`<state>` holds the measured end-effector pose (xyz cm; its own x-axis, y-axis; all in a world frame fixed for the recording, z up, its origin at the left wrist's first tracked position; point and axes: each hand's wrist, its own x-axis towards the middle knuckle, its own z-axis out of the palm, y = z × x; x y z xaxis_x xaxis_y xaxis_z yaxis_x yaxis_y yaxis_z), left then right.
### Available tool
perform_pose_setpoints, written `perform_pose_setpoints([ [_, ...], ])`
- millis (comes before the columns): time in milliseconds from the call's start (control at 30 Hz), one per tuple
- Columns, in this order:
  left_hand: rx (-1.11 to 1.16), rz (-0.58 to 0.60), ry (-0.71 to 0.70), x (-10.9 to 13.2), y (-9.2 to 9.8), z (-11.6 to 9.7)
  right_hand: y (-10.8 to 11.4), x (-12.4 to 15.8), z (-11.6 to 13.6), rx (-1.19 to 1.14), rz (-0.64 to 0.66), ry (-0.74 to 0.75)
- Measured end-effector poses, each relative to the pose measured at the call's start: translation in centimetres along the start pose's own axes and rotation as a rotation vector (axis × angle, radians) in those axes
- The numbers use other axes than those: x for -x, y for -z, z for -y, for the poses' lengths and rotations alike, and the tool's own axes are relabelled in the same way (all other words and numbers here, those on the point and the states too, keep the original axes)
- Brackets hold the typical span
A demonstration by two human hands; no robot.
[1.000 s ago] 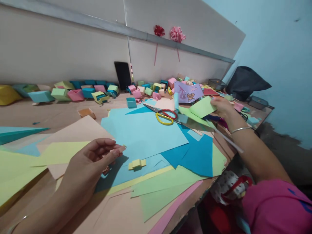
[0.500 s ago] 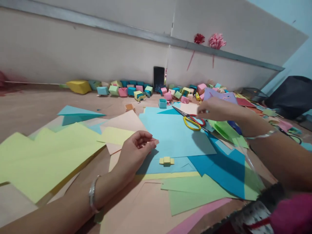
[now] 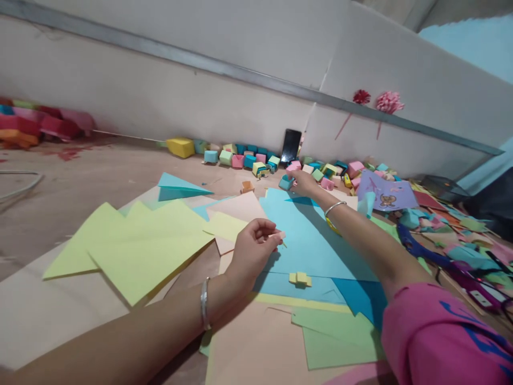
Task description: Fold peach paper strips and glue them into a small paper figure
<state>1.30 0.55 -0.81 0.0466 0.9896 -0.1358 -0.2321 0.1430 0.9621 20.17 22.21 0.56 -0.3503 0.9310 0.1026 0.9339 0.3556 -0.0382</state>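
My left hand [image 3: 256,251] is closed in a pinch, with a small pale pink piece of paper [image 3: 282,235] between thumb and fingertips, above the light blue sheet [image 3: 316,251]. Stretched out toward the back, my right hand [image 3: 303,183] has its fingers on the right side of a small blue paper box [image 3: 286,182], which looks slightly tilted. A small folded yellow paper piece [image 3: 300,279] lies in front of my left hand. Under my right forearm only a bit of the scissors' yellow handle [image 3: 332,225] shows.
Several small coloured paper boxes [image 3: 225,158] line the wall beside a phone [image 3: 290,146]. Yellow sheets [image 3: 148,251] and a folded blue paper [image 3: 180,188] lie left. An orange paper piece [image 3: 247,186] sits near the back. Paper scraps and a purple card [image 3: 387,192] lie right.
My right hand has moved left from beside the scissors to the small blue box. The view has turned left. My left hand keeps its pinch on the pink piece.
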Motion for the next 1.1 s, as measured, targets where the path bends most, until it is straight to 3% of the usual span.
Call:
perform_pose_setpoints([
  [167, 0.0, 0.02, -0.007, 0.3, 0.0, -0.4, 1.0, 2.2, 1.1, -0.043, -0.004, 0.086],
  [333, -0.064, 0.013, -0.072, 0.5, -0.2, -0.6, 3.3, 8.6, 2.9, -0.085, 0.023, 0.27],
  [500, -0.171, 0.05, -0.405, 0.7, -0.4, -0.4, 3.8, 16.0, 5.8, -0.11, 0.123, 0.393],
  [633, -0.379, 0.122, -0.671, 1.3, 0.0, -0.4, 3.9, 19.6, 7.1, -0.207, 0.155, 0.287],
  [733, -0.707, 0.176, -0.892, 1.8, 0.3, -0.4, 3.8, 21.0, 7.3, -0.347, 0.148, 0.252],
  [800, -0.814, 0.231, -0.965, 2.0, 0.4, -0.2, 3.6, 21.5, 7.4, -0.421, 0.107, 0.26],
  [900, -0.869, 0.248, -0.963, 2.1, 0.3, 0.3, 3.2, 21.8, 7.4, -0.498, 0.063, 0.213],
  [1000, -0.881, 0.21, -0.971, 2.1, 0.2, 0.6, 3.1, 22.1, 7.6, -0.536, 0.139, 0.257],
  [1100, -0.89, 0.176, -1.064, 2.1, 0.1, 0.5, 2.7, 22.5, 8.2, -0.546, 0.153, 0.275],
])
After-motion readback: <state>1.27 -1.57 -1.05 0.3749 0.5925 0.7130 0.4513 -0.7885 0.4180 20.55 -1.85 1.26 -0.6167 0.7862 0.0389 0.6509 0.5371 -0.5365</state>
